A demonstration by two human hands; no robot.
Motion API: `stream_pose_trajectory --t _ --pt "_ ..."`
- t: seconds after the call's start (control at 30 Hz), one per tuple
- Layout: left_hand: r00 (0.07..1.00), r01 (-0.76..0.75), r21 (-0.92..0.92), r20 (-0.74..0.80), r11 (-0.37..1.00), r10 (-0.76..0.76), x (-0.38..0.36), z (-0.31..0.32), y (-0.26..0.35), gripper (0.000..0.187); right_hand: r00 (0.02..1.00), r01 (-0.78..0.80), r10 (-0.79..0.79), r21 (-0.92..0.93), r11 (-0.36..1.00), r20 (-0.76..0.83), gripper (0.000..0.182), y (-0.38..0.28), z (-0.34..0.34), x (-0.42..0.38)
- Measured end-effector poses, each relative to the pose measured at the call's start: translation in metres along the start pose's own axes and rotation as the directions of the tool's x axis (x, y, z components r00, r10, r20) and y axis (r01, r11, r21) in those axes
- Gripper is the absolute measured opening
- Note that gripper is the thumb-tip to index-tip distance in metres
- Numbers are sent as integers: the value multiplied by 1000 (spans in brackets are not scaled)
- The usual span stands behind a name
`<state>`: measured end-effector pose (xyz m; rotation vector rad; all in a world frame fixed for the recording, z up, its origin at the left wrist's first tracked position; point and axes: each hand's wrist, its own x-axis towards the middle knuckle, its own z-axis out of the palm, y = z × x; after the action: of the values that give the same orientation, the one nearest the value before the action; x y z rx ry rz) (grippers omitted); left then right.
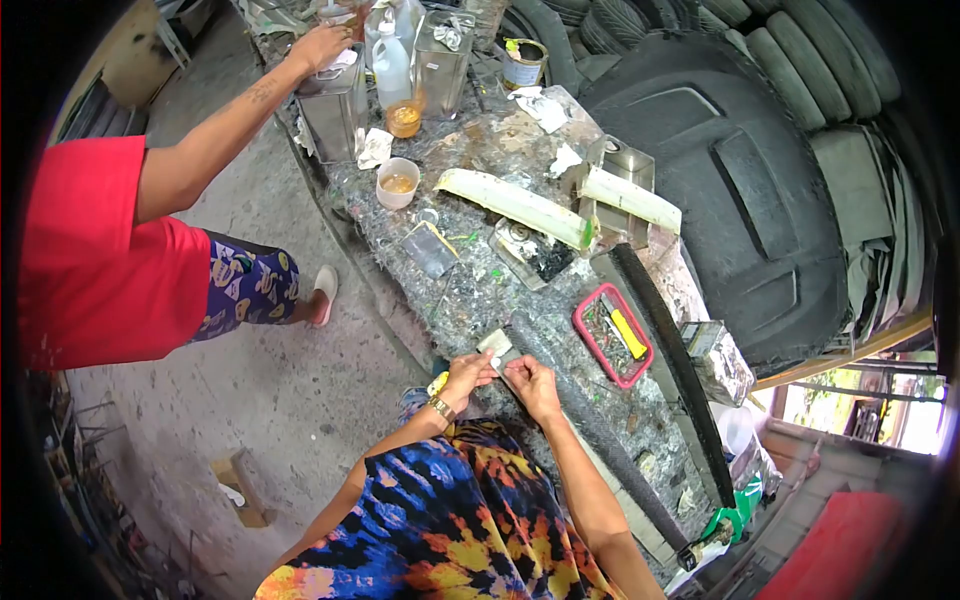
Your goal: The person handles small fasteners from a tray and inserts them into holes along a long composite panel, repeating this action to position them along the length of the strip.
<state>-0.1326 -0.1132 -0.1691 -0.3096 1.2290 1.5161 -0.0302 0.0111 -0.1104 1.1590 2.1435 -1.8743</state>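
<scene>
My left hand [468,378], with a gold watch at the wrist, is closed at the fingertips on a small pale folded piece [494,343] over the near edge of the workbench [440,290]. What the piece is made of cannot be made out. Close beside it, my right hand [533,388] has its fingers pinched together near the lower end of the piece; anything between them is too small to name. A long dark grey strip [590,430] lies on the bench just right of my right hand.
A pink-rimmed tray [577,318] holds a yellow-handled tool. Two pale curved parts [510,205] lie farther back, near a cup of amber liquid [397,184]. Another person's hand [322,48] reaches over a metal can [330,115]. Tyres [785,70] are stacked behind.
</scene>
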Motion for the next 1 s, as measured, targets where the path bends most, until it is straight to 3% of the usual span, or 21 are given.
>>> stream_pose_trajectory --t 0.07,0.1,0.17,0.4,0.5,0.57,0.6,0.67,0.8,0.9,1.0 --pt "1000 19 -3 12 1000 -19 1 -1 1 38 998 23 -35 -203 979 -56 10 -9 0 -1" --pt "1000 19 -4 10 1000 -19 -1 -2 2 38 998 23 -35 -204 979 -53 10 -5 2 1" --pt "997 43 -21 58 999 -42 -3 -3 5 38 998 -9 21 184 983 -65 10 3 5 2" --pt "999 37 12 38 999 -38 1 -3 2 32 999 47 -44 140 989 -27 13 -3 3 -1" --pt "998 33 36 56 999 -35 2 -5 3 31 997 73 -71 49 996 -30 13 -12 3 -2" --pt "998 26 57 51 998 -29 2 -6 3 30 974 211 -226 -238 948 -34 12 -21 3 -1" --pt "998 27 56 49 998 -30 1 -5 4 30 974 211 -225 -238 948 -32 12 -23 4 -1" --pt "999 14 74 49 997 -18 -2 -3 8 31 957 263 -290 -407 875 -5 13 -27 8 0" --pt "998 25 89 56 996 -30 1 -5 8 33 948 285 -317 -463 839 8 10 -25 13 1" --pt "997 43 82 60 996 -48 7 -10 2 34 859 457 -501 -602 655 107 10 -4 17 13" --pt "993 31 86 115 996 -41 12 -16 -2 30 873 438 -454 -697 567 178 7 -21 19 9"
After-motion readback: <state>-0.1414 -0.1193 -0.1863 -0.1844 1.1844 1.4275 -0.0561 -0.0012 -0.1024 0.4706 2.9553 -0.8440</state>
